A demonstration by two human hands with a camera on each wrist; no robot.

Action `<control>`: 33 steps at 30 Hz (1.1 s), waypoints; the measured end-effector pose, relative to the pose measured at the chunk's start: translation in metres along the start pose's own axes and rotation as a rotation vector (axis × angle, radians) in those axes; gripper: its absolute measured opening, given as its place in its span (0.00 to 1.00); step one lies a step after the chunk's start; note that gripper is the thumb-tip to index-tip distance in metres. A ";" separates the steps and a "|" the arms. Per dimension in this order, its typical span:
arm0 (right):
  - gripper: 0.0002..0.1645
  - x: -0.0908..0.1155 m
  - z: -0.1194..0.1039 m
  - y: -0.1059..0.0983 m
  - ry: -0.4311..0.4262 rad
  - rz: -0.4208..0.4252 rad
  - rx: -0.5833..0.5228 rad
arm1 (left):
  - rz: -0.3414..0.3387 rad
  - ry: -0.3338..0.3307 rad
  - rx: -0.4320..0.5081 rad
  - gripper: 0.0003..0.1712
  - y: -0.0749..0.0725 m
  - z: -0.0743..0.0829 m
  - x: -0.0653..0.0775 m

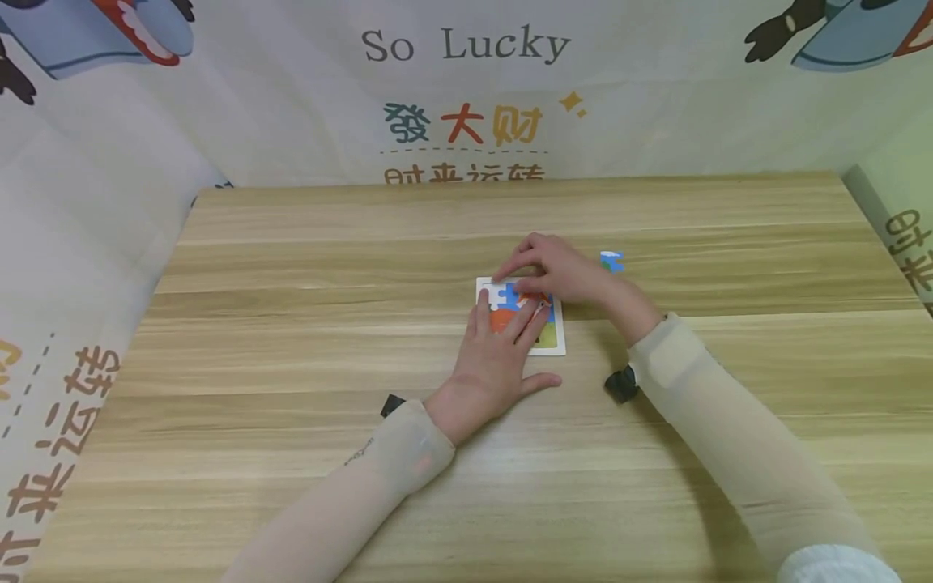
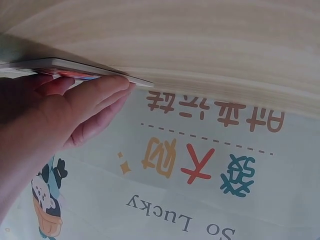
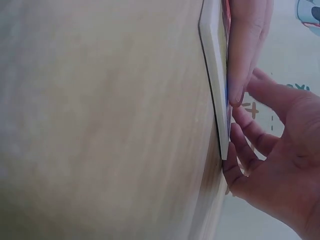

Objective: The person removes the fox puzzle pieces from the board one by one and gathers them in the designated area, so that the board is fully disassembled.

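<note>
A small jigsaw puzzle [image 1: 503, 321] in a white-bordered tray [image 1: 560, 332] lies flat on the wooden table, showing orange, blue and green parts. My left hand [image 1: 492, 368] rests on it from the near side, its fingers stretched over the pieces and the thumb out beside the tray. Over the far edge is my right hand [image 1: 564, 271], thumb and index finger apart, fingertips at the top of the puzzle. In the right wrist view the fingers of my right hand [image 3: 280, 150] bend loosely by the tray's edge [image 3: 214, 75]; no piece shows between them. Both hands hide part of the picture.
A loose blue, white and green puzzle piece [image 1: 611, 261] lies on the table [image 1: 291, 324] behind the right wrist. Black wrist devices [image 1: 622, 385] stick out under both sleeves. Printed cloth [image 1: 466, 81] hangs behind the table and along its sides.
</note>
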State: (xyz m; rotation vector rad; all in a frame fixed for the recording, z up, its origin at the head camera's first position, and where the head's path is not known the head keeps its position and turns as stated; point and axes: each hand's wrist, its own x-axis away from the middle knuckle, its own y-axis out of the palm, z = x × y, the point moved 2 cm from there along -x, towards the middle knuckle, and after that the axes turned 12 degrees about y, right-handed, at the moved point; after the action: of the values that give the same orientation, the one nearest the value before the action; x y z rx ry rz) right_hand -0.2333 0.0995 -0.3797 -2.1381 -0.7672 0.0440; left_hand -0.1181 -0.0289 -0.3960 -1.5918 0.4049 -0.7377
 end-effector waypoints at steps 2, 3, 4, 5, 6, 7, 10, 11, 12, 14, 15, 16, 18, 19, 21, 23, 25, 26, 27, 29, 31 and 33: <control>0.16 0.000 -0.001 0.001 -0.001 -0.006 0.028 | -0.003 0.001 0.000 0.52 0.000 0.000 0.000; 0.16 0.000 -0.001 0.001 0.002 -0.009 0.034 | -0.004 0.001 0.001 0.52 0.000 0.000 0.000; 0.16 0.000 -0.002 0.001 0.004 -0.011 0.039 | -0.005 0.001 0.000 0.52 0.000 0.000 0.000; 0.16 0.000 -0.002 0.001 0.003 -0.012 0.042 | -0.007 0.002 -0.003 0.52 0.000 0.000 0.000; 0.16 0.001 -0.003 0.001 0.003 -0.012 0.045 | -0.014 0.001 -0.004 0.52 -0.001 0.000 0.000; 0.16 0.001 -0.004 0.001 0.003 -0.012 0.047 | -0.018 0.001 -0.006 0.52 -0.001 0.000 0.000; 0.15 -0.001 -0.005 0.001 0.001 -0.005 0.068 | -0.023 0.000 -0.004 0.52 -0.001 0.000 0.001; 0.15 -0.001 -0.006 0.001 0.002 -0.004 0.078 | -0.028 0.000 -0.006 0.52 -0.001 -0.001 0.001; 0.15 -0.002 -0.006 0.001 0.003 -0.006 0.087 | -0.031 0.000 -0.006 0.52 -0.001 -0.001 0.001; 0.15 -0.003 -0.007 0.002 0.005 -0.013 0.099 | -0.032 0.002 -0.009 0.52 -0.001 -0.001 0.000; 0.14 -0.004 -0.007 0.002 0.010 -0.021 0.093 | -0.034 0.004 -0.009 0.52 -0.001 -0.001 0.000; 0.13 -0.004 -0.007 0.002 0.011 -0.030 0.086 | -0.030 0.007 -0.011 0.52 -0.001 -0.001 0.000; 0.11 -0.005 -0.007 0.003 0.009 -0.046 0.057 | -0.030 0.011 -0.009 0.52 -0.001 -0.001 0.000; 0.10 -0.005 -0.007 0.003 0.005 -0.052 0.039 | -0.029 0.013 -0.009 0.52 -0.001 0.000 0.000; 0.09 -0.005 -0.006 0.003 -0.006 -0.061 0.001 | -0.022 0.015 -0.012 0.52 -0.001 0.000 -0.001; 0.08 -0.006 -0.006 0.003 -0.017 -0.067 -0.036 | -0.012 0.014 -0.017 0.52 -0.001 0.000 0.000; 0.08 -0.006 -0.006 0.003 -0.017 -0.072 -0.069 | -0.004 0.013 -0.024 0.52 -0.001 0.000 0.000; 0.07 -0.006 -0.006 0.003 -0.014 -0.074 -0.083 | 0.001 0.012 -0.026 0.52 -0.001 0.000 0.000; 0.07 -0.006 -0.006 0.003 -0.011 -0.076 -0.094 | 0.001 0.011 -0.027 0.52 -0.001 0.001 0.001; 0.07 -0.006 -0.006 0.003 -0.003 -0.076 -0.112 | -0.002 0.010 -0.038 0.52 0.000 0.001 0.001; 0.07 -0.006 -0.006 0.003 0.003 -0.076 -0.115 | -0.012 0.009 -0.056 0.52 0.000 0.001 0.001; 0.07 -0.007 -0.006 0.004 0.013 -0.078 -0.117 | -0.026 0.006 -0.071 0.52 0.001 0.001 0.001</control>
State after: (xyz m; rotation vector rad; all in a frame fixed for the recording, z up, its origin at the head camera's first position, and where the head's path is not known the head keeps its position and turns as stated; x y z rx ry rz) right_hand -0.2354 0.0898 -0.3806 -2.2143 -0.8633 -0.0573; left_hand -0.1162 -0.0287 -0.3968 -1.6645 0.4197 -0.7556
